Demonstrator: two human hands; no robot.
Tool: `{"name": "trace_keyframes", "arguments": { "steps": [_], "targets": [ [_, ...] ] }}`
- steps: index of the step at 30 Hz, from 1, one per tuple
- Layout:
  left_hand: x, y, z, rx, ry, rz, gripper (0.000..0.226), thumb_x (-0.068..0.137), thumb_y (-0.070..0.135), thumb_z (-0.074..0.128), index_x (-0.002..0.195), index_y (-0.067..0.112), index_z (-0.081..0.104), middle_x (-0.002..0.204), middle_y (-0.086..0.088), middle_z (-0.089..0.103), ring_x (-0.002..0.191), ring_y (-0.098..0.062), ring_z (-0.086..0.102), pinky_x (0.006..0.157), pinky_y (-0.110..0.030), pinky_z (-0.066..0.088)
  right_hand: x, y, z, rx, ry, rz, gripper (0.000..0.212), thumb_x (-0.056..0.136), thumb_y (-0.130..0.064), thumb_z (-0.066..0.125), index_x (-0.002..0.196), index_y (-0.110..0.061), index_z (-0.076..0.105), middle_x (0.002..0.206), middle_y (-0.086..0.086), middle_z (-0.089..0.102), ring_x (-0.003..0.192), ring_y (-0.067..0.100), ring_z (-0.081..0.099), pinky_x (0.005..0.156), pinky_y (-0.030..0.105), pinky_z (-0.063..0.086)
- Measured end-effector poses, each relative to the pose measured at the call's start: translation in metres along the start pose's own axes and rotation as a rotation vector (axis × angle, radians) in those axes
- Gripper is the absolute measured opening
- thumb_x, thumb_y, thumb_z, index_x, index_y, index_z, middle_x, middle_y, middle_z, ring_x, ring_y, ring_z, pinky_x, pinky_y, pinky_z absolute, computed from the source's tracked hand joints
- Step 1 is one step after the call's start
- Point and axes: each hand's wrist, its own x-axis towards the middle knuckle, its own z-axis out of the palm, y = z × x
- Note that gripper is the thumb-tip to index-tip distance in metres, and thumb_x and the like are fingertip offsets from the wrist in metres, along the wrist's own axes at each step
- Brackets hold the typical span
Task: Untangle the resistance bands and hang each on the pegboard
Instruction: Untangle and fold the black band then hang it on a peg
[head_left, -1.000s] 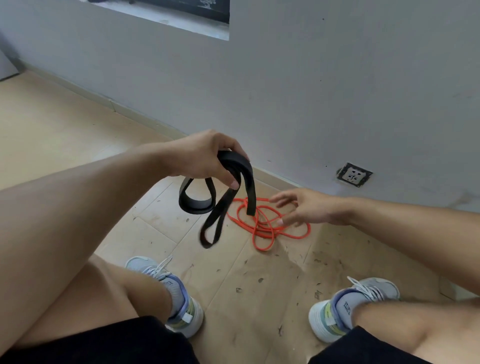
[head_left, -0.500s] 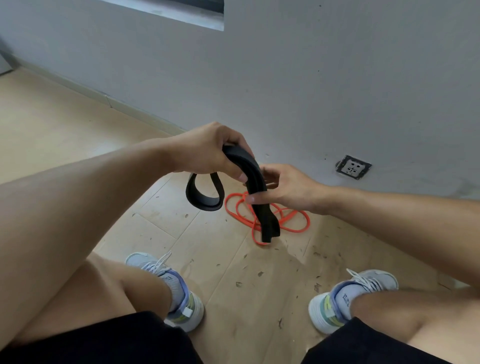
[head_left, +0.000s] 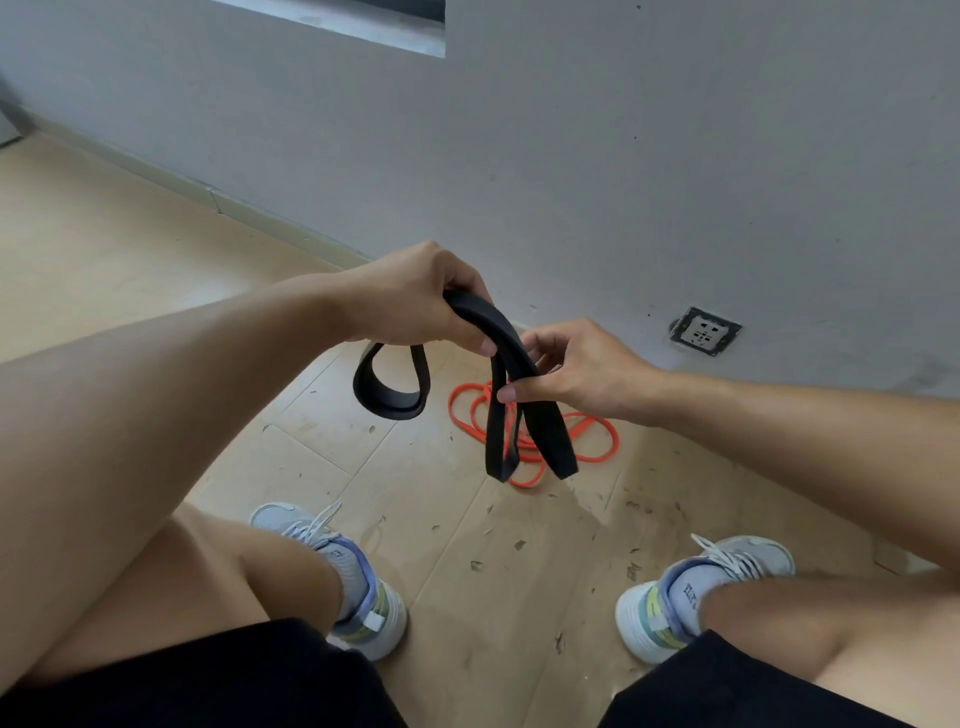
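Since a second ago, the right hand (head_left: 582, 371) has left the orange band (head_left: 540, 431) on the floor and come up to the black band (head_left: 511, 374), which has risen slightly with the left hand (head_left: 415, 301).

Now the left hand, at the centre of the frame, has its fingers curled shut over the top of the black band. The right hand, just to its right, pinches the hanging strands between thumb and fingertips, the other fingers loosely bent.

The black band is in the air, above the floor (head_left: 493, 561) and clear of the orange one. It drapes over the left hand: a short loop hangs to the lower left, and two longer folds run down and slightly right, so its long axis is roughly vertical, ends pointing at the floor.

As for progress, the black band looks separated from the orange one, though folded on itself. The orange band lies coiled on the floor by the wall (head_left: 623, 182). No pegboard is in view, so by my reckoning nothing is hung yet; both hangings remain.
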Motion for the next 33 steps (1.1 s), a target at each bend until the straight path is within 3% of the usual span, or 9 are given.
{"name": "trace_keyframes", "arguments": {
  "steps": [4,10,14,20,23,26,33],
  "targets": [
    [0.002,0.002,0.002,0.030,0.013,0.002,0.017,0.078,0.037,0.086,0.086,0.028,0.075,0.071,0.002,0.062,0.059,-0.009,0.048,0.061,-0.027,0.037,-0.002,-0.005,0.001,-0.012,0.010,0.017,0.027,0.075,-0.028,0.092,0.094,-0.022,0.075,0.082,-0.006,0.075,0.082,0.013,0.075,0.086,0.033,0.059],
    [0.004,0.005,0.006,-0.021,0.035,0.024,0.017,0.076,0.033,0.088,0.087,0.029,0.076,0.084,-0.003,0.073,0.069,-0.009,0.058,0.067,-0.026,0.043,-0.002,-0.004,0.005,0.043,0.055,-0.004,0.036,0.072,-0.025,0.094,0.098,-0.018,0.069,0.098,0.007,0.079,0.096,0.024,0.077,0.097,0.050,0.059],
    [0.004,0.004,0.006,-0.041,0.037,0.026,0.016,0.078,0.032,0.087,0.088,0.028,0.075,0.081,0.000,0.074,0.064,-0.004,0.060,0.065,-0.022,0.045,-0.003,-0.006,0.003,0.007,0.072,-0.024,0.029,0.078,-0.023,0.090,0.100,-0.019,0.071,0.096,0.006,0.080,0.092,0.020,0.078,0.097,0.047,0.059],
    [0.004,0.002,0.007,-0.032,0.016,0.042,0.018,0.079,0.033,0.086,0.092,0.027,0.074,0.080,-0.001,0.073,0.064,-0.008,0.061,0.066,-0.025,0.046,-0.005,-0.006,0.000,0.015,0.072,-0.017,0.030,0.076,-0.022,0.092,0.101,-0.019,0.075,0.093,0.003,0.080,0.088,0.018,0.078,0.092,0.041,0.061],
    [0.004,0.003,0.007,0.026,-0.012,0.061,0.023,0.075,0.037,0.089,0.092,0.028,0.075,0.072,0.003,0.069,0.055,-0.001,0.055,0.055,-0.013,0.042,-0.006,-0.007,0.001,0.014,0.066,-0.022,0.028,0.074,-0.024,0.093,0.095,-0.021,0.076,0.086,0.001,0.079,0.079,0.014,0.076,0.080,0.032,0.059],
    [0.005,0.002,0.006,0.084,0.001,0.068,0.022,0.075,0.038,0.088,0.089,0.026,0.077,0.073,0.001,0.071,0.054,0.001,0.055,0.049,-0.008,0.038,-0.006,-0.008,0.000,0.013,0.036,-0.015,0.029,0.073,-0.025,0.093,0.098,-0.021,0.078,0.079,-0.003,0.076,0.075,0.010,0.074,0.078,0.027,0.056],
    [0.008,0.003,0.009,0.171,-0.007,0.094,0.019,0.080,0.037,0.084,0.091,0.029,0.071,0.072,0.012,0.064,0.058,0.005,0.054,0.052,-0.008,0.037,-0.006,-0.012,-0.001,-0.021,-0.014,-0.005,0.042,0.068,-0.035,0.094,0.104,-0.020,0.078,0.096,0.015,0.075,0.090,0.028,0.074,0.091,0.040,0.060]
  ]
}}
